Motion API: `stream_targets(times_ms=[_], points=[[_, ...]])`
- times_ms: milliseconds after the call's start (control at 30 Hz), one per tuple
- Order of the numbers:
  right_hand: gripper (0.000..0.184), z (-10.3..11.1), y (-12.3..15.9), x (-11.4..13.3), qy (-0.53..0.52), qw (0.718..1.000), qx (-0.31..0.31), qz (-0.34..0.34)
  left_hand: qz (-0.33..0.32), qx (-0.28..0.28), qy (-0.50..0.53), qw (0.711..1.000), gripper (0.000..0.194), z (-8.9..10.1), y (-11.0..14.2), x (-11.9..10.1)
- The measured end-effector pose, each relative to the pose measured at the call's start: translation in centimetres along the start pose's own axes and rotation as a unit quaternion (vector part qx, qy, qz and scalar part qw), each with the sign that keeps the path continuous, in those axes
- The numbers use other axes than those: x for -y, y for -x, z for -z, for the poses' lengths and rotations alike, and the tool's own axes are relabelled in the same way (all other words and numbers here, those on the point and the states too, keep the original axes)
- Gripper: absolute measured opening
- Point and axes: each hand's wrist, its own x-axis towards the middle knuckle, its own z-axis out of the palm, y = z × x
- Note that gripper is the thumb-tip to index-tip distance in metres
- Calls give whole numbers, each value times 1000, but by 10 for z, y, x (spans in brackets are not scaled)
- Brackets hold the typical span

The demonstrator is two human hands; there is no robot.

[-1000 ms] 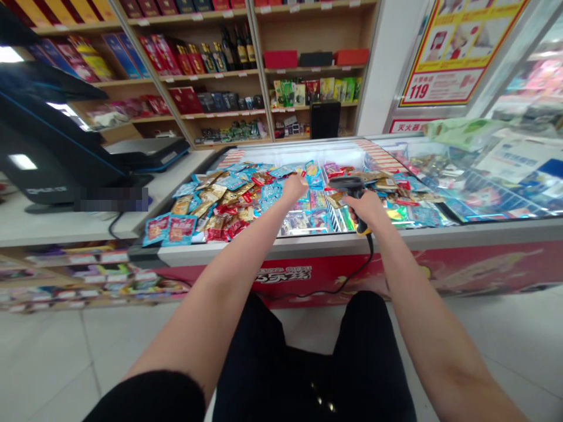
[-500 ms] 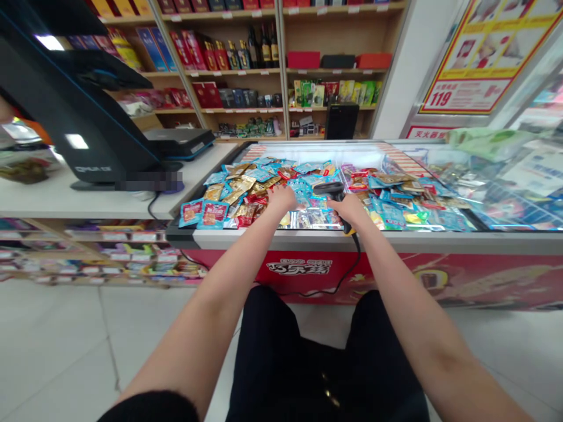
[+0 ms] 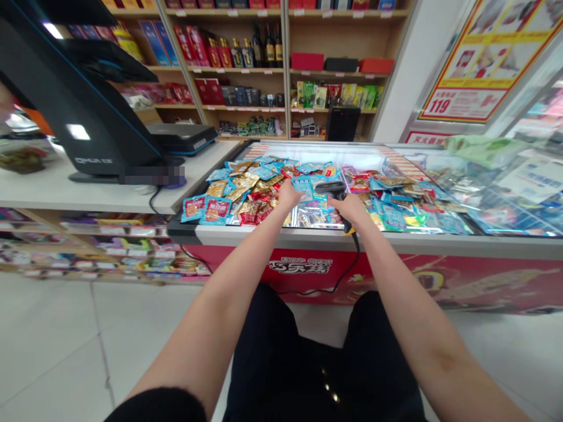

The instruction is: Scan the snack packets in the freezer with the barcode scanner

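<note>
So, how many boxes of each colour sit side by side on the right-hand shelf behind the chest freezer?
Red box: 1
Black box: 1
Orange-red box: 1
Total: 3

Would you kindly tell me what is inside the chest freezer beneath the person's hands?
The chest freezer holds a heap of blue, gold and red foil packets. The packets cover its floor, so whatever lies beneath them cannot be seen.
</note>
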Motion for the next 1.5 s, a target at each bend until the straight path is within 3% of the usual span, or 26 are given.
stream_targets(times_ms=[100, 200, 333, 500, 933, 1500], points=[[19, 2, 2, 2, 5, 1000, -6, -4, 21, 0, 78, 997, 21, -4, -5, 5], [20, 3, 3, 2, 2, 1000, -9, -2, 51, -14, 160, 986, 12, -9, -7, 6], [20, 4, 2, -1, -6, 1000, -2, 4, 95, -43, 241, 965, 11, -14, -5, 1], [18, 6, 5, 1, 3, 1000, 0, 7, 123, -33, 298, 946, 18, -14, -5, -6], [22, 12, 7, -1, 4, 1000, 1, 12, 103, -42, 274, 955, 14, -25, -18, 5], [19, 22, 4, -3, 12, 999, -7, 35, 80, -45, 205, 975, 18, -25, -20, -4]])
